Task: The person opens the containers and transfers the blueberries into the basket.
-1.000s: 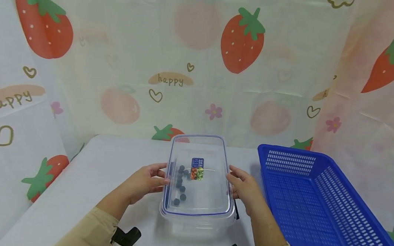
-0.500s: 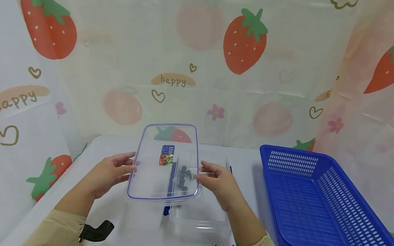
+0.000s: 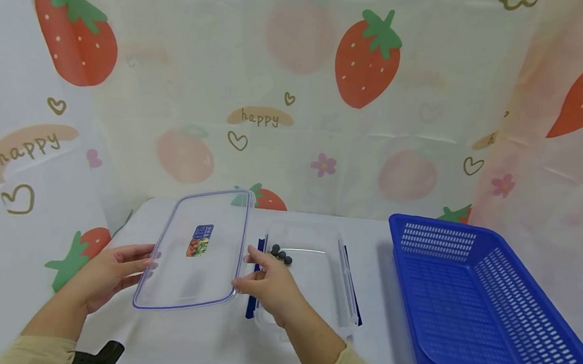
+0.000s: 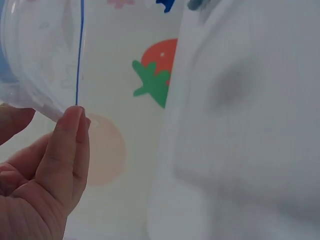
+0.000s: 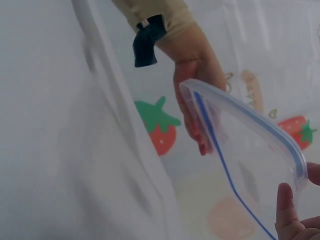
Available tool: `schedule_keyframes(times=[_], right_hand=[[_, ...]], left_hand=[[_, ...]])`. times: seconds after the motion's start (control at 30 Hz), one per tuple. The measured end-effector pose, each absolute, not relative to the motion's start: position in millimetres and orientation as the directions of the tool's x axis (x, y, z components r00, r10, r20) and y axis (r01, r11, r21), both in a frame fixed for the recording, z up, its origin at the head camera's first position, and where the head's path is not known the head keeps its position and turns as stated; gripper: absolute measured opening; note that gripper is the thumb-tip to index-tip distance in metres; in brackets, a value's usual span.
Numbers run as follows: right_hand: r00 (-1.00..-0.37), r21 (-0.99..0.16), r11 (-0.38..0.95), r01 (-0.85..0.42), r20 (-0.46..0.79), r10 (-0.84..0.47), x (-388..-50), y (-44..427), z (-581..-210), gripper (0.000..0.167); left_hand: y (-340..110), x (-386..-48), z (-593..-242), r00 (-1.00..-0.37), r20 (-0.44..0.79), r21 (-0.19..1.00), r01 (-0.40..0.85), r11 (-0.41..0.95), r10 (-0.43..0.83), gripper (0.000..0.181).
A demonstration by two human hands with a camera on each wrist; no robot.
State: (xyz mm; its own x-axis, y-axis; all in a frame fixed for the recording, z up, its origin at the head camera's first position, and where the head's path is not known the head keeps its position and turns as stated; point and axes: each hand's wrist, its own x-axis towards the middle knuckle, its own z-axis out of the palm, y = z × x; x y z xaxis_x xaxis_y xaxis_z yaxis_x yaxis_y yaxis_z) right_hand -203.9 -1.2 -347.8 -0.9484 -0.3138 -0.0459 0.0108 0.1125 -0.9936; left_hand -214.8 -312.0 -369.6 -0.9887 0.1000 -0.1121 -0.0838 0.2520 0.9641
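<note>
A clear plastic lid (image 3: pixel 219 280) with a blue seal line and a colourful label is tilted above the table, left of the container. My left hand (image 3: pixel 110 277) holds its left edge between thumb and fingers; the left wrist view also shows this hand (image 4: pixel 50 170) at the rim. At the lid's lower right edge, my right hand (image 3: pixel 272 288) pinches the rim, as the right wrist view partly shows. The clear container (image 3: pixel 349 289) stands uncovered on the table, its blue side latches (image 3: pixel 251 307) folded down. Several small dark round berries, like blueberries (image 3: pixel 281 255), lie inside; my right hand hides some of that side.
On the right of the white table (image 3: pixel 204 342) sits a large blue plastic basket (image 3: pixel 461 345) with slotted walls. Behind the table hangs a curtain (image 3: pixel 292 165) printed with strawberries.
The lid has come off the container and moved left with both hands, tilting on the way. The container has stayed on the table, now uncovered.
</note>
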Motion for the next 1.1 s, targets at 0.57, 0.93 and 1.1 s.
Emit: schedule_keyframes(times=[0.57, 0.93, 1.1], right_hand=[[-0.957, -0.992, 0.127, -0.002, -0.035, -0.289, -183, -67, -383, 0.07], [-0.966, -0.962, 0.272, -0.001, -0.07, -0.25, -190, -89, -409, 0.071], [-0.967, -0.944, 0.331, 0.003, -0.087, -0.24, -196, -91, -419, 0.07]], left_hand=[[-351, -199, -395, -0.969, -0.248, 0.873, -0.212, 0.44, 0.024, 0.077], [-364, -210, -414, -0.963, -0.27, 0.825, -0.243, 0.509, -0.022, 0.073], [-365, -215, -425, -0.968, -0.252, 0.829, -0.223, 0.513, -0.013, 0.069]])
